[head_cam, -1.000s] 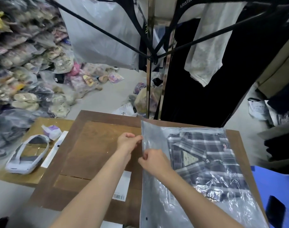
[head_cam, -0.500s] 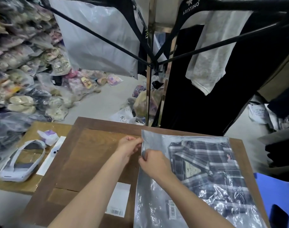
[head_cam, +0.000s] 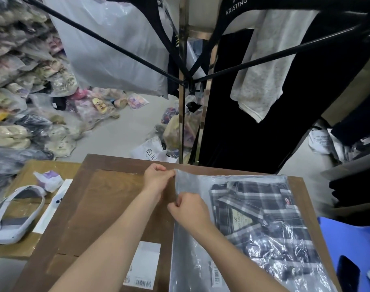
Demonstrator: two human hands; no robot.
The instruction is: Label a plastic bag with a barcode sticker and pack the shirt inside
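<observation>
Plaid grey-and-white folded shirt [head_cam: 262, 209] sits inside the clear plastic bag [head_cam: 243, 239], which lies flat on the right half of the brown cardboard-topped work surface [head_cam: 108, 199]. On the bag's near part, a small barcode sticker [head_cam: 216, 275] is stuck by the right forearm. Both hands are on the bag's left edge: the left hand [head_cam: 156, 178] pinches the far corner of the plastic between thumb and fingers, and the right hand [head_cam: 190, 209] is closed on that same edge just nearer. Left of the bag, a white sheet of barcode labels [head_cam: 145, 264] lies on the board. Further left, a grey-and-white headset [head_cam: 13, 216] rests on a lower cardboard piece, with a white-and-purple tissue packet [head_cam: 50, 179] just beyond it.
</observation>
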